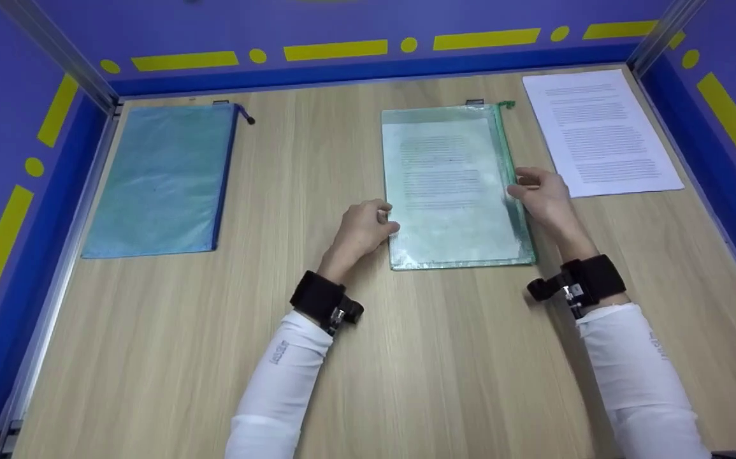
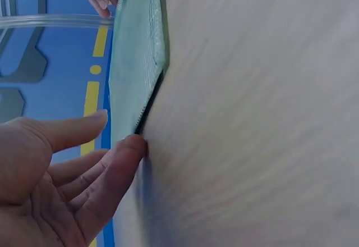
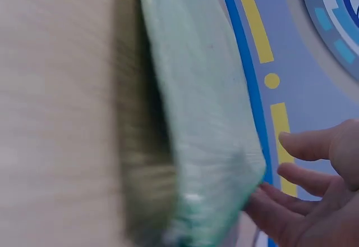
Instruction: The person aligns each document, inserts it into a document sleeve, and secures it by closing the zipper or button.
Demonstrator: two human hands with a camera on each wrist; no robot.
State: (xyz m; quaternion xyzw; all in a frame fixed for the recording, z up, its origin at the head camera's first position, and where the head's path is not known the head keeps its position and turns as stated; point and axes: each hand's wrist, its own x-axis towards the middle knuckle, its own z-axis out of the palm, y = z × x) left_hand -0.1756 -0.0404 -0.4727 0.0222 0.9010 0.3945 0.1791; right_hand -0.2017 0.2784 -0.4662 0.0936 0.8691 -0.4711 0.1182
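A pale green, see-through zip document bag (image 1: pixel 450 236) with printed paper showing inside lies between the two hands. Its green zipper runs down the right side, with the pull at the far right corner. My left hand (image 1: pixel 362 229) touches the bag's left edge; in the left wrist view the thumb stands apart from the fingers, whose tips meet the edge. At the zipper side is my right hand (image 1: pixel 543 196), its fingertips against the edge and its thumb spread away in the right wrist view. There, a dark shadow shows under the bag's near edge (image 3: pixel 168 101).
A blue-green zip bag (image 1: pixel 157 185) with a dark blue zipper lies at the left of the wooden table (image 1: pixel 438 370). Printed white sheets (image 1: pixel 603 134) lie at the far right, close to the right hand. Blue and yellow panels (image 1: pixel 342 51) border the table.
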